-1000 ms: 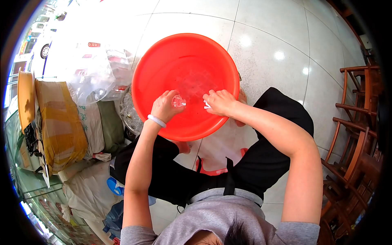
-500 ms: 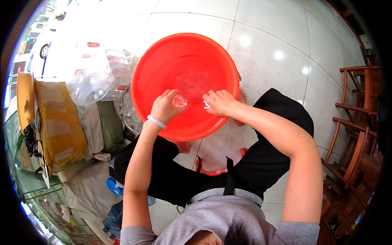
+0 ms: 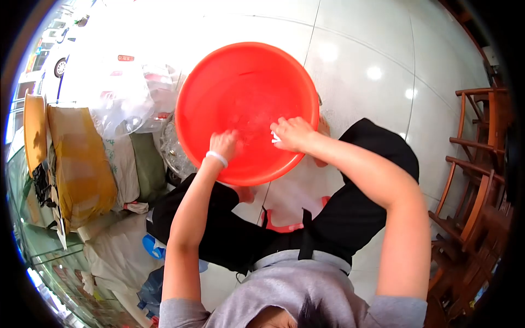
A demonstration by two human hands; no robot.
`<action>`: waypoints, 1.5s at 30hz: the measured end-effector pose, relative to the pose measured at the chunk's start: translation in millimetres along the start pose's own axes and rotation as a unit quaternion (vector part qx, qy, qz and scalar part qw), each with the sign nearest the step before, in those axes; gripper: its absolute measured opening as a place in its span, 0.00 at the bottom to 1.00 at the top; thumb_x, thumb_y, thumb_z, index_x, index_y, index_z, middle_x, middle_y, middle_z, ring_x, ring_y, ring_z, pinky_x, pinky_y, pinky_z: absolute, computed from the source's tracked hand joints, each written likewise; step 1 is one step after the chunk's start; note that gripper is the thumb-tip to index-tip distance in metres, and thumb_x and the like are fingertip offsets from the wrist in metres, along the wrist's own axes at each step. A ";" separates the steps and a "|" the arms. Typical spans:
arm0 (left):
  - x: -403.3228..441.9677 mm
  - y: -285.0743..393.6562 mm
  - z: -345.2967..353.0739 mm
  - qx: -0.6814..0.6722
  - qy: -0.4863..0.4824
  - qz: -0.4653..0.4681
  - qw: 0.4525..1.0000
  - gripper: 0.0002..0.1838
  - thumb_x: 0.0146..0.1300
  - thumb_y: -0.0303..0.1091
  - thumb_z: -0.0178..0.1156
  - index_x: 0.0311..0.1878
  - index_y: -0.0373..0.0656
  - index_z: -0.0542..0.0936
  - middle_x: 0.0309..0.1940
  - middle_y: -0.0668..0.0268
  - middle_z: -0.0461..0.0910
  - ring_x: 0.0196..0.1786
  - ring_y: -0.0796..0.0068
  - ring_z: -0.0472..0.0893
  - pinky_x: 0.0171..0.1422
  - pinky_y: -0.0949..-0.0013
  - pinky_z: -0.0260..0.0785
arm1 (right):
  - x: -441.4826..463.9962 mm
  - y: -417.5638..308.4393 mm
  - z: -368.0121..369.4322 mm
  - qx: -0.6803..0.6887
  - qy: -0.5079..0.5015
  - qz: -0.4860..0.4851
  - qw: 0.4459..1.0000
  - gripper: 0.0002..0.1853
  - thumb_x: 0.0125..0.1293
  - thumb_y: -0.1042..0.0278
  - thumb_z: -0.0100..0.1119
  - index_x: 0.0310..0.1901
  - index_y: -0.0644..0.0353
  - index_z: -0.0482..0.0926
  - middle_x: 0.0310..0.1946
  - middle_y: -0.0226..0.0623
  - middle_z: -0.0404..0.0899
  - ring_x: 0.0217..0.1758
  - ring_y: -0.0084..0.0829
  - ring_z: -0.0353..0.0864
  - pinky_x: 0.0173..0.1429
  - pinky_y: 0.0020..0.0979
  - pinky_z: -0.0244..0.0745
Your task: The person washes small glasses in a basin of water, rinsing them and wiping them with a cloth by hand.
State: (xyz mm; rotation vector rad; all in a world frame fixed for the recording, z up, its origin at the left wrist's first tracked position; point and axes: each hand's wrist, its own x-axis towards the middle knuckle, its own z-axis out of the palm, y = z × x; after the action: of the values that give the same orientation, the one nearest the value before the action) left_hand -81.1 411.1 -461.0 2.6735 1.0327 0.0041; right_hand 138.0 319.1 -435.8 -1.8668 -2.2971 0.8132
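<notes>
A large round red basin (image 3: 213,82) stands between my knees, with faint ripples on what looks like clear water inside. Over its near left part is my left hand (image 3: 225,144), blurred by motion, with a white bracelet (image 3: 217,158) at the wrist. Its fingers are closed around a small clear glass, only a faint trace of which shows at the fingertips. My right hand (image 3: 293,134) hangs over the near right part of the basin, fingers curled on a small white cloth or tissue-like piece (image 3: 275,137); its exact kind is unclear.
Left of the basin lie clear plastic bags (image 3: 123,104), a taped cardboard box (image 3: 82,164) and sacks (image 3: 147,169). Wooden chairs (image 3: 476,145) line the right side. Under me is a red stool (image 3: 281,228) on the tiled floor (image 3: 372,49).
My left hand has moved slightly down and left and turned over, so the clear glass hardly shows now. My right hand stays nearly in place with the white piece.
</notes>
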 end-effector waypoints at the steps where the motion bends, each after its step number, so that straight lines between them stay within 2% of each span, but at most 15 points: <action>1: 3.2 6.7 -7.9 -0.103 -0.019 -0.068 0.992 0.17 0.45 0.40 0.65 0.37 0.41 0.76 0.27 0.58 0.77 0.30 0.60 0.78 0.33 0.64 0.70 | -2.0 -1.3 -6.6 -0.018 0.015 -0.013 1.000 0.18 0.51 0.58 0.56 0.39 0.61 0.72 0.35 0.46 0.75 0.36 0.42 0.79 0.39 0.40 0.73; 2: 9.1 16.8 -15.8 -0.202 -0.052 -0.124 0.970 0.18 0.45 0.39 0.65 0.37 0.41 0.76 0.28 0.58 0.77 0.31 0.59 0.78 0.33 0.64 0.70 | -5.3 6.4 -2.8 -0.015 0.018 0.002 1.000 0.18 0.51 0.58 0.56 0.39 0.61 0.72 0.35 0.46 0.75 0.36 0.42 0.79 0.39 0.40 0.73; 3: 11.4 26.7 -20.0 -0.232 0.064 -0.121 0.963 0.18 0.41 0.37 0.66 0.36 0.43 0.76 0.29 0.60 0.76 0.32 0.60 0.77 0.34 0.62 0.68 | -2.1 10.6 6.7 -0.015 0.029 -0.005 0.999 0.18 0.51 0.57 0.56 0.39 0.61 0.72 0.35 0.46 0.75 0.36 0.42 0.79 0.39 0.40 0.73; 4: 6.6 24.2 -16.9 -0.228 0.056 -0.121 0.964 0.18 0.41 0.37 0.66 0.36 0.43 0.76 0.29 0.60 0.76 0.32 0.60 0.77 0.34 0.62 0.68 | 1.9 11.5 14.9 -0.016 0.037 -0.019 0.999 0.18 0.52 0.57 0.56 0.39 0.61 0.72 0.35 0.46 0.75 0.36 0.42 0.79 0.39 0.40 0.73; 6: 3.5 24.2 -17.1 -0.009 0.046 0.042 0.998 0.20 0.36 0.35 0.65 0.38 0.46 0.76 0.31 0.63 0.74 0.33 0.62 0.75 0.39 0.62 0.65 | 6.5 8.3 8.9 -0.006 -0.006 -0.008 1.000 0.17 0.52 0.57 0.56 0.38 0.61 0.71 0.35 0.46 0.75 0.36 0.42 0.79 0.40 0.40 0.73; 8: 2.3 36.8 -27.4 -0.041 0.024 0.051 0.998 0.23 0.34 0.34 0.64 0.40 0.45 0.75 0.30 0.63 0.73 0.33 0.61 0.74 0.38 0.62 0.64 | 3.9 8.0 9.9 -0.017 0.000 0.002 1.000 0.17 0.52 0.56 0.56 0.38 0.61 0.71 0.35 0.46 0.75 0.36 0.42 0.78 0.40 0.40 0.73; 10: 7.4 54.8 -44.2 -0.052 0.116 0.053 0.991 0.24 0.34 0.34 0.65 0.41 0.45 0.75 0.29 0.63 0.72 0.33 0.62 0.74 0.39 0.63 0.63 | 2.7 9.3 10.2 -0.015 0.010 0.004 1.000 0.18 0.52 0.56 0.57 0.38 0.61 0.71 0.35 0.46 0.75 0.37 0.42 0.78 0.40 0.40 0.73; 14: 14.6 70.7 -72.9 -0.070 0.157 0.068 0.983 0.24 0.33 0.34 0.66 0.40 0.44 0.75 0.29 0.64 0.73 0.31 0.62 0.72 0.38 0.64 0.63 | 2.7 8.3 6.2 -0.001 -0.005 -0.009 1.000 0.19 0.51 0.56 0.59 0.38 0.61 0.71 0.36 0.47 0.75 0.39 0.42 0.78 0.41 0.40 0.73; 35: 11.5 73.8 -79.7 -0.118 0.167 0.068 0.976 0.23 0.33 0.32 0.65 0.39 0.43 0.75 0.26 0.65 0.72 0.29 0.66 0.73 0.37 0.67 0.61 | 3.1 7.5 6.5 -0.033 0.000 -0.007 0.999 0.21 0.49 0.55 0.63 0.40 0.60 0.71 0.34 0.44 0.75 0.36 0.40 0.78 0.39 0.38 0.74; 38: 11.7 76.4 -86.6 -0.121 0.154 0.070 0.978 0.20 0.37 0.31 0.66 0.38 0.41 0.75 0.27 0.64 0.73 0.30 0.67 0.75 0.37 0.70 0.65 | 2.5 7.9 7.5 -0.026 0.006 -0.011 1.000 0.21 0.49 0.55 0.63 0.40 0.60 0.71 0.34 0.44 0.75 0.37 0.41 0.78 0.39 0.38 0.74; 40: 12.1 75.3 -91.1 -0.270 0.117 0.034 0.955 0.18 0.40 0.28 0.65 0.38 0.39 0.75 0.27 0.65 0.74 0.29 0.74 0.76 0.36 0.75 0.67 | 1.3 10.3 9.1 -0.021 0.014 -0.013 1.000 0.21 0.49 0.55 0.62 0.40 0.59 0.71 0.34 0.44 0.75 0.37 0.41 0.78 0.39 0.39 0.73; 42: 12.8 62.3 -86.5 -0.518 0.048 -0.100 0.848 0.19 0.39 0.30 0.66 0.38 0.40 0.74 0.28 0.63 0.76 0.29 0.66 0.76 0.35 0.66 0.68 | 1.4 10.1 9.6 -0.022 0.013 -0.019 0.999 0.20 0.50 0.55 0.61 0.40 0.59 0.70 0.35 0.44 0.75 0.37 0.41 0.78 0.40 0.40 0.72; 43: 16.5 57.8 -75.6 -0.617 0.046 -0.140 0.773 0.17 0.44 0.34 0.64 0.39 0.41 0.75 0.30 0.60 0.78 0.30 0.64 0.78 0.37 0.63 0.70 | 1.2 8.7 10.2 -0.020 0.014 -0.022 0.999 0.20 0.50 0.55 0.61 0.40 0.59 0.70 0.35 0.44 0.75 0.37 0.41 0.78 0.40 0.40 0.72; 44: 7.6 39.7 -47.6 -0.614 0.049 -0.142 0.775 0.17 0.44 0.34 0.64 0.39 0.41 0.75 0.30 0.60 0.78 0.30 0.64 0.78 0.37 0.63 0.70 | 1.9 7.5 10.2 -0.021 0.002 -0.014 1.000 0.20 0.51 0.55 0.60 0.40 0.59 0.70 0.35 0.44 0.74 0.37 0.41 0.78 0.40 0.40 0.72; 45: -1.7 13.2 -10.3 -0.276 -0.008 -0.094 0.957 0.16 0.45 0.37 0.62 0.38 0.42 0.76 0.30 0.58 0.79 0.32 0.62 0.79 0.38 0.63 0.71 | 3.7 7.9 8.4 -0.025 -0.008 -0.004 1.000 0.20 0.52 0.54 0.58 0.40 0.59 0.70 0.35 0.44 0.74 0.37 0.41 0.78 0.41 0.40 0.72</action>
State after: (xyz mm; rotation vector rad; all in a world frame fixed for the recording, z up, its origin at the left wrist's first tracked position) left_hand -74.7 403.3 -447.6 2.0652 1.0861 0.2029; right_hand 141.0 320.5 -447.4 -1.8773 -2.3537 0.7784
